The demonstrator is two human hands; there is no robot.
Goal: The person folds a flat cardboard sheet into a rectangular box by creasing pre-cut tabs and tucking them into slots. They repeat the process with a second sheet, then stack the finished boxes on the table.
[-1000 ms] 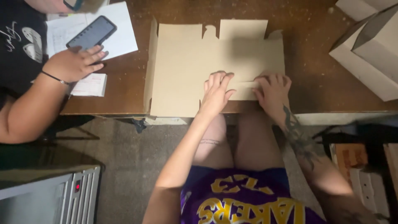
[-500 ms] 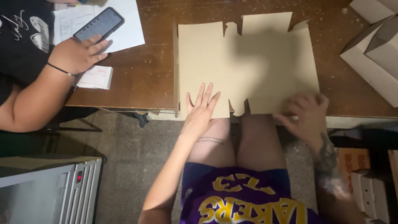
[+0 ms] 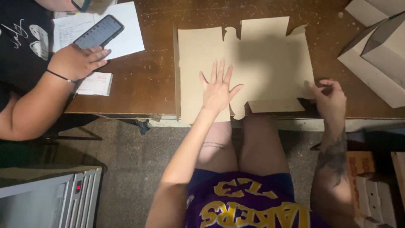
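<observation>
Flat cardboard sheet (image 3: 270,63) on the bench (image 3: 147,84).
Left hand (image 3: 217,90) presses it, fingers spread wide; right hand (image 3: 331,99) pinches its right edge.

Counts, head view only:

1 flat cardboard box blank (image 3: 270,67), tan, unfolded on the table (image 3: 156,84).
2 own hands on/at it: left hand (image 3: 217,90) flat on the blank, right hand (image 3: 331,99) at its right edge.
1 other person's hand (image 3: 76,61), w/ 1 dark phone (image 3: 98,32).
1 white paper sheet (image 3: 122,38) under the phone, plus 1 small slip (image 3: 96,83) nearby.
Approx. 2 folded white boxes (image 3: 379,55) at the right; edges cut off, exact no. unclear.
1 grey machine (image 3: 50,198), bottom left.
</observation>
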